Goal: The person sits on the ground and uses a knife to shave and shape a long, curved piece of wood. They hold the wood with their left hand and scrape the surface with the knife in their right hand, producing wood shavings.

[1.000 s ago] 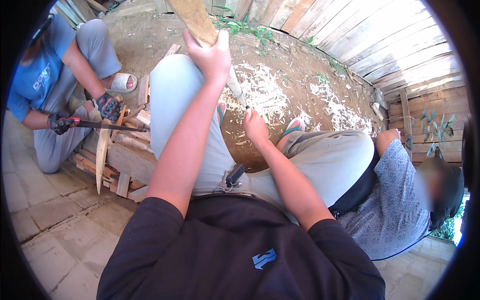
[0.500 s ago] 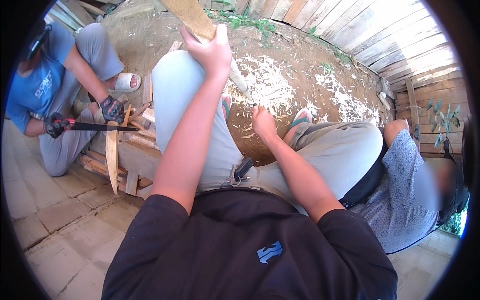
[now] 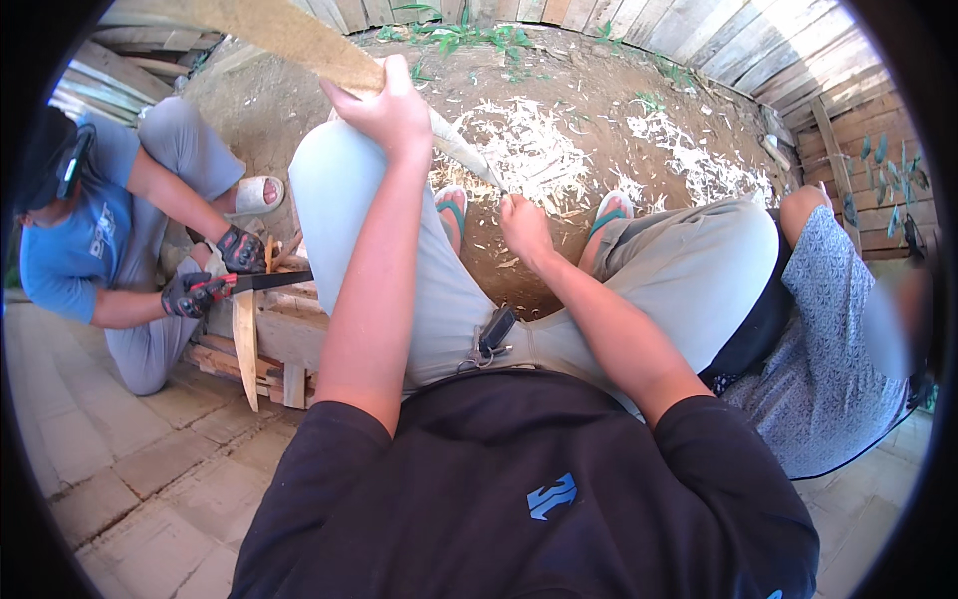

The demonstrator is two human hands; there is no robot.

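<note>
A long, pale wooden stick (image 3: 299, 48) runs from the upper left down toward the ground between my feet. My left hand (image 3: 387, 118) is closed round it above my left knee. Lower down, my right hand (image 3: 525, 228) makes a fist on a knife (image 3: 498, 184); the handle is hidden in the fingers and only a narrow bit of blade shows. That blade lies at the stick's tapered lower end, and whether they touch I cannot tell.
Wood shavings (image 3: 529, 160) litter the dirt. At left a gloved co-worker (image 3: 95, 230) holds a dark saw-like blade (image 3: 274, 281) against an upright wood strip (image 3: 245, 344) over a wooden bench. Another person (image 3: 828, 339) sits close at right. A plank fence (image 3: 699, 40) stands behind.
The stick's upper part has swung left and lower, with my left hand moving left and down. My right hand stays near the stick's lower end. The co-worker's blade has shifted right.
</note>
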